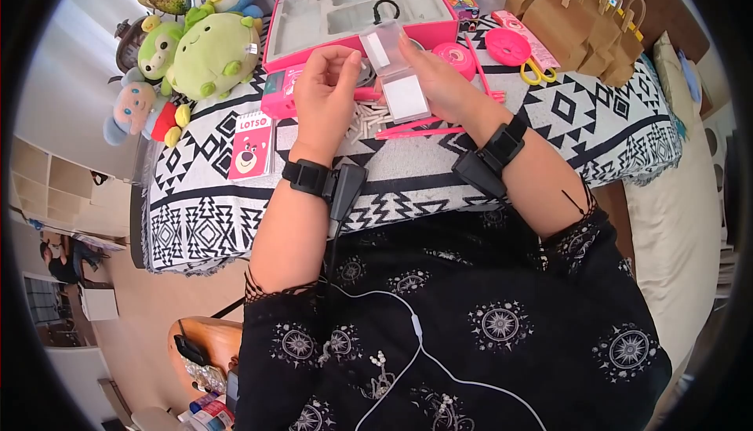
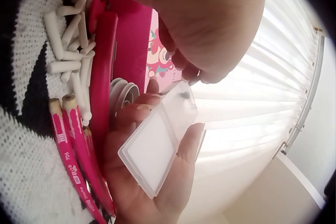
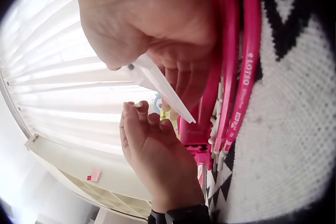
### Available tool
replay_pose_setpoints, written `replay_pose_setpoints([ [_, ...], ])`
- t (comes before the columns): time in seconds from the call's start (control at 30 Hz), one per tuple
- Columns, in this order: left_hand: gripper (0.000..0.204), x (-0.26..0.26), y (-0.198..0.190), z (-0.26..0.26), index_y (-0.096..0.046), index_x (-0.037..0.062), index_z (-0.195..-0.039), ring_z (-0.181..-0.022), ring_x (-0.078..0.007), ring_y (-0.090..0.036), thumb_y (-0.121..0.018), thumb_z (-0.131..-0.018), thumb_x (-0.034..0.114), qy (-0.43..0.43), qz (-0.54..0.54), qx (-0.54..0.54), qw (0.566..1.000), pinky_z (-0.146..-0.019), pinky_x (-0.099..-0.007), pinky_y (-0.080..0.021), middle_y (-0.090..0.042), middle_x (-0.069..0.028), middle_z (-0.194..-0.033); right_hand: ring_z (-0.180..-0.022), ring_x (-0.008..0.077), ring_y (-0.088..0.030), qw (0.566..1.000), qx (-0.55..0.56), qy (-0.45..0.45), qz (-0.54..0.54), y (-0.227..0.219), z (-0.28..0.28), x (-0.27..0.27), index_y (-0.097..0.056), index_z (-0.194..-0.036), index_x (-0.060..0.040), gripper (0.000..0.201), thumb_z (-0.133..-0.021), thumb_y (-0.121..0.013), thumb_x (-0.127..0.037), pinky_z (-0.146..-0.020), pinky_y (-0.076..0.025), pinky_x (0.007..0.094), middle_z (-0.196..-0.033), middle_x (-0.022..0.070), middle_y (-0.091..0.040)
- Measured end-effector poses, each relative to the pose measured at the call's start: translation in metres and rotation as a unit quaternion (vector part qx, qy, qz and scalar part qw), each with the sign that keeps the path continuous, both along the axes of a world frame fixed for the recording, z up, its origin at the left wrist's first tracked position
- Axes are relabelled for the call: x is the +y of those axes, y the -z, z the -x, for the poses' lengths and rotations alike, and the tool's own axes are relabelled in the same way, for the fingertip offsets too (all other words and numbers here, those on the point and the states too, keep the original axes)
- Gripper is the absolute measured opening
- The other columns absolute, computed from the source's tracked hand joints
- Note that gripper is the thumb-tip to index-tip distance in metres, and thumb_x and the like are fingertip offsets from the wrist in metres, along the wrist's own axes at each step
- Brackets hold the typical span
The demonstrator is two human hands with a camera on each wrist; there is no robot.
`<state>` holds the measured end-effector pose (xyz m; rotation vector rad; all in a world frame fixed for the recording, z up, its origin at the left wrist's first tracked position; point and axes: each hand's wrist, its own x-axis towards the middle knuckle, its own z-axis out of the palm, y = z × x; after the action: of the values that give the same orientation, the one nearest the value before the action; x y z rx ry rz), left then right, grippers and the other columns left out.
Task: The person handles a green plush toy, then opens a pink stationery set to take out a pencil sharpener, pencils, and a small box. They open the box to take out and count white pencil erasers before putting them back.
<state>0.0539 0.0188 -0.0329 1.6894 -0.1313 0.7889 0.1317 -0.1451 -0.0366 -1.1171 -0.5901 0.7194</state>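
The right hand (image 1: 443, 82) holds a clear hinged case (image 1: 406, 100), lid raised, with a flat white piece inside. In the left wrist view, fingers and thumb of the right hand (image 2: 147, 155) grip the edges of the case (image 2: 152, 153). Beside the lid is the left hand (image 1: 325, 90), fingers curled and thumb close to the index fingertip; in the right wrist view the left hand (image 3: 157, 155) shows a small pale spot there, and whether it is a nail or an object I cannot tell. Short white sticks (image 1: 367, 120) lie on the patterned cloth below the hands, near pink pencils (image 1: 420, 130).
Behind the hands stands an open pink box (image 1: 361, 35) with a moulded tray. A LOTSO notepad (image 1: 251, 149) and plush toys (image 1: 216, 54) are at the left. Yellow-handled scissors (image 1: 538, 72), a pink round dish (image 1: 507, 47) and brown paper bags (image 1: 576, 27) are at the right.
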Motion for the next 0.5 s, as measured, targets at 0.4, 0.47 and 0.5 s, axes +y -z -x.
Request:
replay_pose_setpoints([
  [0.4, 0.008, -0.006, -0.001, 0.003, -0.062, 0.0020, -0.098, -0.060, -0.0050, -0.054, -0.065, -0.093, 0.008, 0.077, -0.061, 0.080, 0.992, -0.056, -0.0196, -0.043, -0.054, 0.0034, -0.068, -0.076, 0.0073, -0.064, 0.998, -0.020, 0.023, 0.055, -0.004, 0.009, 0.001, -0.062, -0.117, -0.0053, 0.064, -0.099, -0.036, -0.061, -0.061, -0.051, 0.0220, -0.090, 0.0043, -0.068],
  [0.47, 0.007, -0.005, -0.001, 0.003, -0.062, 0.0021, -0.097, -0.059, -0.0047, -0.054, -0.065, -0.093, 0.008, 0.074, -0.077, 0.081, 0.991, -0.056, -0.0195, -0.042, -0.052, 0.0042, -0.066, -0.075, 0.0070, -0.063, 0.998, -0.032, 0.009, 0.044, -0.006, 0.011, 0.000, -0.062, -0.115, -0.0051, 0.063, -0.100, -0.036, -0.060, -0.061, -0.050, 0.0215, -0.089, 0.0037, -0.068],
  [0.5, 0.007, -0.005, -0.001, 0.003, -0.062, 0.0023, -0.097, -0.059, -0.0045, -0.053, -0.065, -0.093, 0.008, 0.080, -0.070, 0.084, 0.991, -0.055, -0.0196, -0.041, -0.051, 0.0045, -0.066, -0.075, 0.0070, -0.063, 0.999, -0.032, 0.010, 0.044, -0.006, 0.011, 0.000, -0.062, -0.115, -0.0051, 0.063, -0.100, -0.036, -0.060, -0.061, -0.050, 0.0215, -0.089, 0.0037, -0.068],
])
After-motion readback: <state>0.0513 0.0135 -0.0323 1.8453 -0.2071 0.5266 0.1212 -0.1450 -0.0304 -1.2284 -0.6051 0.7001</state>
